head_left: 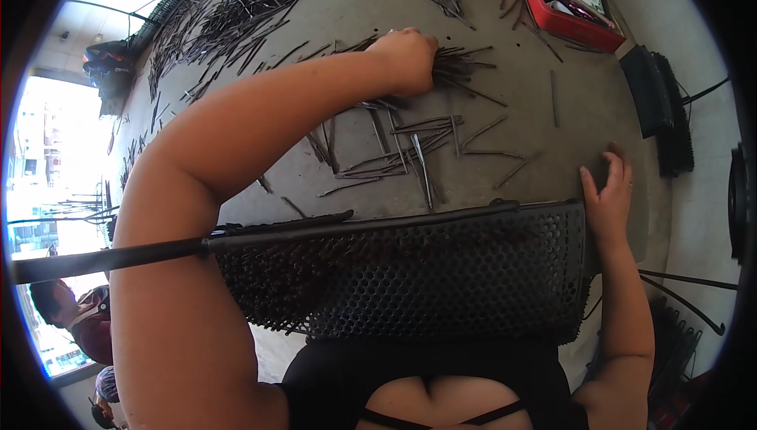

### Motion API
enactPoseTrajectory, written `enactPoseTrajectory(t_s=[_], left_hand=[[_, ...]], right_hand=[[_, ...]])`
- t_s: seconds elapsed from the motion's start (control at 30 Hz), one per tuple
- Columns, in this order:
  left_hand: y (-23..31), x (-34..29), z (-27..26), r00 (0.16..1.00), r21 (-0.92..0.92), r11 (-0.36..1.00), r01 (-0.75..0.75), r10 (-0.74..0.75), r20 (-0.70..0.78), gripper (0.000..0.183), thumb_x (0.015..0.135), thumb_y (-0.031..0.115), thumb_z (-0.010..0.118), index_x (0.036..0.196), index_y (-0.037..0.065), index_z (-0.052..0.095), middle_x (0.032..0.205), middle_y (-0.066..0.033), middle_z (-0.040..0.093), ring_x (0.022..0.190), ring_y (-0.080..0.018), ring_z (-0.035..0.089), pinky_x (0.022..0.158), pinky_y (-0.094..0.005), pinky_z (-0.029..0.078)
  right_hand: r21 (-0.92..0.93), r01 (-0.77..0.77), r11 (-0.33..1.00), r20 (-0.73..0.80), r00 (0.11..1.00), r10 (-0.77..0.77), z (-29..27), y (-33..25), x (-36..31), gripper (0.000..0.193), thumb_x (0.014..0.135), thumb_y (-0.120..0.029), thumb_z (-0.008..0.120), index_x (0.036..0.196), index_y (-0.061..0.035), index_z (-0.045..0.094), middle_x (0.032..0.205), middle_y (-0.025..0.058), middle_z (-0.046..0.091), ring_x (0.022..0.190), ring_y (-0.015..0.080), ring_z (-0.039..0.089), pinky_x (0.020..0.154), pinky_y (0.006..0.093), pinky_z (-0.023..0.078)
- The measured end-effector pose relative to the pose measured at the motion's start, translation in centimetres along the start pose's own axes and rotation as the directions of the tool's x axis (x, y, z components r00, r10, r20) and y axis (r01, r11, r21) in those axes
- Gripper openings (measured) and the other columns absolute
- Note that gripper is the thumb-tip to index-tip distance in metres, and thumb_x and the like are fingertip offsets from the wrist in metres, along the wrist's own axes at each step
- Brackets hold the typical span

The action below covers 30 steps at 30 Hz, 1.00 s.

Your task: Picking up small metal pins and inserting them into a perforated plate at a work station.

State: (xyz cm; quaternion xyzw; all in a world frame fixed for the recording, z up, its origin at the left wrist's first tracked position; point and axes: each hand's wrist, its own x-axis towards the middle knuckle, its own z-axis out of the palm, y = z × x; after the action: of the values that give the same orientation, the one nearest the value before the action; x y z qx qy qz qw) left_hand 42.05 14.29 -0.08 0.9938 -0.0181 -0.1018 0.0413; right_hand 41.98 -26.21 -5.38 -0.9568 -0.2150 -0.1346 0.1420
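Reaching across the table, my left hand (406, 59) is closed over a bunch of thin dark sticks (465, 63). Their ends spread out to both sides of the fist; the fingers' undersides are hidden. My right hand (611, 197) is open, thumb and fingers apart, beside the right end of a black perforated tray (441, 288). It holds nothing that I can see. The tray, full of round holes, stands tilted between my body and the table edge. Loose dark sticks (386, 154) lie scattered between the tray and my left hand.
Heaps of similar sticks (244, 16) cover the far part of the grey table (512, 99). A red box (544, 16) with small items stands at the far right. Black racks (658, 107) line the right edge. A black bar (110, 260) crosses my left arm. People (79, 316) sit at the left.
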Motion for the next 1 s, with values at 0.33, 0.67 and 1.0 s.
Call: enactPoseTrajectory(t_s=[0.33,0.67,1.0], left_hand=[[-2.9,-2.6,-4.7,0.980,-0.434,0.898,-0.077,-0.013,-0.200,0.051,0.079,0.017,0.067,0.126,0.004,0.053,0.093,-0.0165,0.067,0.084,-0.0248,0.066,0.077,-0.0373,0.053],[-6.9,-5.9,-10.8,0.984,-0.364,0.926,-0.101,0.039,-0.176,0.053,0.079,0.015,0.067,0.130,0.007,0.052,0.085,-0.0086,0.066,0.073,-0.0135,0.062,0.068,-0.0297,0.052],[-12.0,-7.0,-2.5,0.997,-0.233,0.971,0.051,-0.061,-0.036,0.090,0.072,0.038,0.080,0.145,0.006,0.037,0.144,-0.0253,0.041,0.135,-0.0396,0.040,0.113,-0.0409,0.033]], right_hand=[[0.041,-0.003,0.999,0.005,1.000,0.003,-0.1,0.1,0.2,0.047,0.090,-0.031,0.068,0.124,-0.0022,0.052,0.139,0.0173,0.047,0.126,0.0376,0.048,0.103,0.0454,0.040],[0.055,-0.016,0.998,0.012,1.000,0.016,0.0,0.1,0.0,0.045,0.090,-0.029,0.067,0.123,-0.0022,0.052,0.139,0.0176,0.047,0.126,0.0381,0.048,0.102,0.0455,0.040],[0.022,-0.003,1.000,-0.008,1.000,0.003,-0.3,0.0,0.1,0.047,0.090,-0.028,0.068,0.126,-0.0020,0.052,0.141,0.0180,0.046,0.128,0.0378,0.046,0.104,0.0444,0.039]])
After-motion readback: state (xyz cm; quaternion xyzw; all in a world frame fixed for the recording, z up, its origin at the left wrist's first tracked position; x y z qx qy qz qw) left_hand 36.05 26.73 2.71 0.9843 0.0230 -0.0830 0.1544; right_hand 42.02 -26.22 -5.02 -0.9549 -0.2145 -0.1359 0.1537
